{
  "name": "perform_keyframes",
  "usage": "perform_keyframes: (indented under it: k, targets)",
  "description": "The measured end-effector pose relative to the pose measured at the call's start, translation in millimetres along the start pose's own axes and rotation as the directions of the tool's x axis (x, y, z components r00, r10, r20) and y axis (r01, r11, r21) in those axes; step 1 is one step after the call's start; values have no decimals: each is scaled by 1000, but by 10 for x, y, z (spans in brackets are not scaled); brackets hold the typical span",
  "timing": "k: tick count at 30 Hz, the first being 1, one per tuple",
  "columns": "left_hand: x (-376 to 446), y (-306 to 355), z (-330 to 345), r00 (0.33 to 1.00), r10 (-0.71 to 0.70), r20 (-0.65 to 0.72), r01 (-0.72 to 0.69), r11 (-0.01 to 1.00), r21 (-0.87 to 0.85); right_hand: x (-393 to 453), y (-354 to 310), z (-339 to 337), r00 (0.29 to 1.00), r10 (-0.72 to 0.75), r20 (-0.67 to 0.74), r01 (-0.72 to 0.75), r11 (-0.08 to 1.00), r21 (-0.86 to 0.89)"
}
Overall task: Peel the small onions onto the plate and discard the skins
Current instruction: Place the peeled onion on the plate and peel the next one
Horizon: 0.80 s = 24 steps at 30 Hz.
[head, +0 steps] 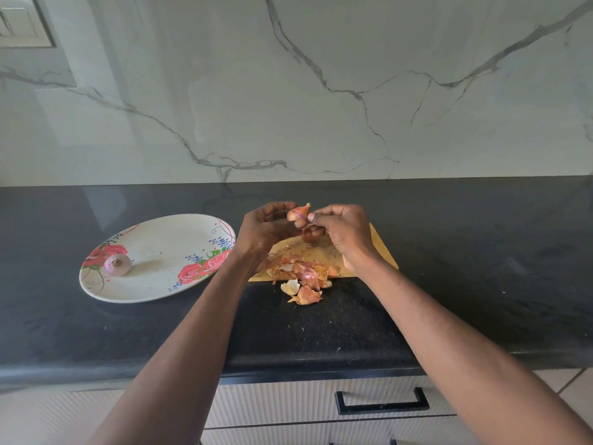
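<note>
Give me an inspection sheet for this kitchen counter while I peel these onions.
Surface: dark speckled counter, glossy, with small flecks near the front edge.
Job's things: floral plate holds one peeled onion; a second onion, partly skinned, is held above the board.
Clutter: skins heaped on the board's near edge, some spilled onto the counter.
Hands: left hand holds the onion; right hand pinches its skin.
Cables: nothing seen.
Surroundings: marble-look backsplash, switch plate upper left, drawer handle below the counter.
</note>
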<state>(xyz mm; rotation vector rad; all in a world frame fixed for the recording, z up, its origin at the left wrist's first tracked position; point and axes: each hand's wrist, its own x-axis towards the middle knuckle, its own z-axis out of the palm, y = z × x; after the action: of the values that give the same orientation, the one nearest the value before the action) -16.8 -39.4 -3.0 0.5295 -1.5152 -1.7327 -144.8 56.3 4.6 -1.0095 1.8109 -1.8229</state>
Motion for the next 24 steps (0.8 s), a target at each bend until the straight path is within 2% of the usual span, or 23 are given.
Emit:
perform_keyframes:
  k: [3, 12, 24]
  targets:
    - [-11, 23, 14, 1000, -11, 10, 11, 1000, 4, -25, -28, 2, 1000, 1, -5, -1, 1000, 10]
    - [-46, 101, 21, 991, -106, 84, 121, 971, -206, -44, -82, -8, 1000, 24, -8, -22, 992, 123]
    - [-39, 106, 18, 979, -189, 82, 201, 965, -169, -21, -60, -2, 995, 17, 93, -32, 988, 154]
